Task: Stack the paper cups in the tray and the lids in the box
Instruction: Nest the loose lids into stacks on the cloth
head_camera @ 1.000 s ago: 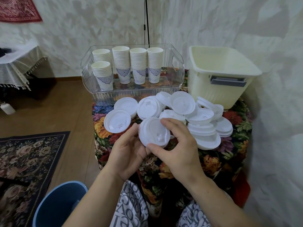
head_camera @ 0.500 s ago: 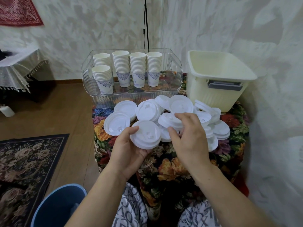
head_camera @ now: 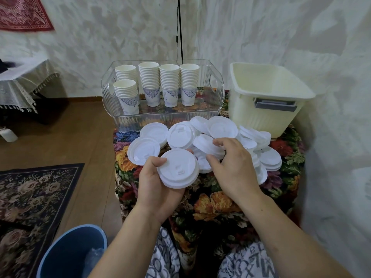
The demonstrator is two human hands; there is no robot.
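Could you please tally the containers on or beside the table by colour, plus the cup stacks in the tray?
Clear tray: 1
Cream box: 1
Blue bucket: 1
Cup stacks in the tray: 5
Total: 8

The loose lids overlap too much to count.

The lids (head_camera: pixel 215 128) are plain white. The paper cups (head_camera: pixel 169 85) are white with a blue-grey ornament. The box (head_camera: pixel 263 117) at 2 o'clock is cream. The tablecloth (head_camera: pixel 220 199) has colourful flowers on black.
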